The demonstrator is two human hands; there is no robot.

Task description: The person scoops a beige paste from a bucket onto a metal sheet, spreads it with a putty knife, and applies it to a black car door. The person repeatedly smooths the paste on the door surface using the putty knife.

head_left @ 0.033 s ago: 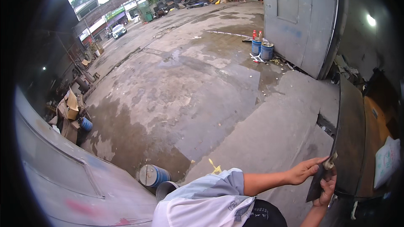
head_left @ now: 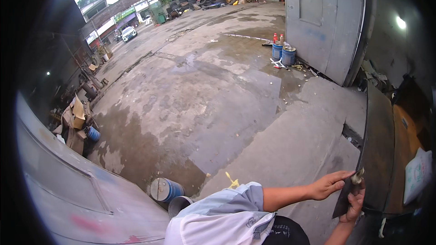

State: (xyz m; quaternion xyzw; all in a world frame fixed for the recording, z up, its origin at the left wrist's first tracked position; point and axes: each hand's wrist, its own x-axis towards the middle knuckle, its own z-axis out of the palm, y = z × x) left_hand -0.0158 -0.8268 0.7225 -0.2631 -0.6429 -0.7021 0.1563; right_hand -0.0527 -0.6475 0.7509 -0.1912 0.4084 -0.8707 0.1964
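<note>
At the lower right, my left hand [head_left: 328, 185] reaches across with its thumb and fingers closed at the upper edge of a thin, dark, flat piece [head_left: 341, 203]. My right hand [head_left: 355, 204] grips the same piece from its right side, thumb on its face. A pale crumpled scrap [head_left: 357, 176] sits at the top edge by the fingertips; which hand holds it, I cannot tell. Just beyond my hands stands a dark worktop or panel [head_left: 378, 154], with a white printed plastic bag [head_left: 418, 175] on brown material to its right.
A blue drum [head_left: 167, 190] stands by the grey metal door [head_left: 63, 172] at lower left. Beyond lies a stained concrete floor with blue cans [head_left: 288, 56] beside another grey door [head_left: 322, 22]. Cardboard [head_left: 78, 114] is heaped at left. A white car [head_left: 129, 33] is farther off.
</note>
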